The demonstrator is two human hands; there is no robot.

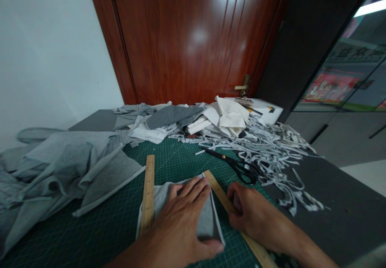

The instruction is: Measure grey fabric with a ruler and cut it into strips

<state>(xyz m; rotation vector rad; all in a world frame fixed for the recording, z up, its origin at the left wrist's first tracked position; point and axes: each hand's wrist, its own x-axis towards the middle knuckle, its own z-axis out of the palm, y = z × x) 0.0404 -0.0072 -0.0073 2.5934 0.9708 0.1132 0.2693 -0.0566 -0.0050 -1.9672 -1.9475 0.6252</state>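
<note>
Dark glass panel: large pale characters run along a grey band in the reflection at upper right; they look like Chinese script, too blurred to read.
Red poster: in the same reflection, a coloured picture with no legible words.
Cutting mat: a fine printed grid of pale lines; no numbers can be made out.
Wooden rulers: scale marks and figures too small to read.
White box: dark and yellow marks, not legible.
</note>
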